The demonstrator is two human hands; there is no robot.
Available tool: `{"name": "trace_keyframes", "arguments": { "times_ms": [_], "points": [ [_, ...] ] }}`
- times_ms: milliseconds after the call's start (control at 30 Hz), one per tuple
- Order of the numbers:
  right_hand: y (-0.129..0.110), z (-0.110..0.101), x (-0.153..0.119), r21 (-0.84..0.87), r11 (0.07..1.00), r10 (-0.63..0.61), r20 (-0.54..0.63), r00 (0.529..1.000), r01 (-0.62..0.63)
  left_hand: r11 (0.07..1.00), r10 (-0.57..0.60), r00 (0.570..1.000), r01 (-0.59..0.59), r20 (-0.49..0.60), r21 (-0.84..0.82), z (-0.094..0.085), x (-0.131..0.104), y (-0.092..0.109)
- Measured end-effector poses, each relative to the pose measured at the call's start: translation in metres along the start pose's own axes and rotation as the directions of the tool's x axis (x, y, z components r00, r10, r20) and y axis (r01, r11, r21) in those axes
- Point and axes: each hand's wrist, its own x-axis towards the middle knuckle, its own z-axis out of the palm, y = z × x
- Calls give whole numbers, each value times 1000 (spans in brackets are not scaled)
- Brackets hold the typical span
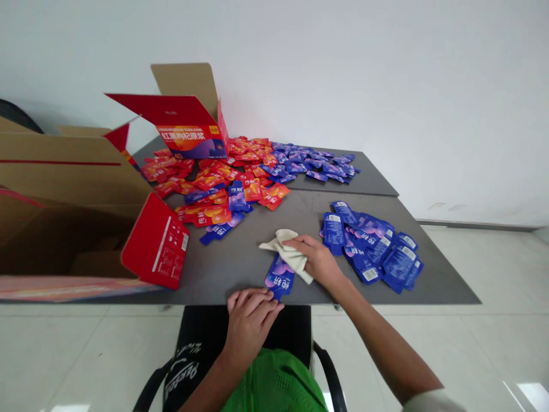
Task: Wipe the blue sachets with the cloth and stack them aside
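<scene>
A white cloth (290,250) is gripped in my right hand (316,258), pressed on the upper part of a blue sachet (279,278) that lies at the table's front edge. My left hand (251,315) rests at that edge, its fingertips on the sachet's lower end and its fingers bent close together. To the right of my right hand lies a pile of blue sachets (369,240). Farther back are a heap of red sachets (214,177) with some blue ones among them and a heap of blue sachets (313,161).
An open red and purple box (193,140) stands at the back left of the grey table (300,212). A large open carton (77,166) fills the left side, its red flap (156,243) over the table. A white wall (364,74) rises behind.
</scene>
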Motion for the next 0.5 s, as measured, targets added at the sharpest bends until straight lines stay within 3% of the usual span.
{"name": "trace_keyframes", "arguments": {
  "times_ms": [67,167,267,333,400,500],
  "points": [
    [7,-10,10,-53,998,22,-87,996,-27,1000,-3,1000,3,4,15,0,0,0],
    [-13,-14,4,-6,1000,-17,-136,991,16,1000,-3,1000,3,0,15,1,0,0],
    [-43,-3,-16,26,991,-134,6,991,134,1000,-8,1000,8,3,24,0,-1,-1],
    [-50,8,-27,53,982,-187,112,976,182,999,-23,1000,22,15,47,-1,-1,-1],
    [-42,15,-28,93,982,-176,138,975,164,999,-26,999,25,23,42,-1,0,-1],
    [-14,11,-11,45,998,-52,67,996,49,1000,-13,1000,13,9,-3,0,0,-1]
  ]
}}
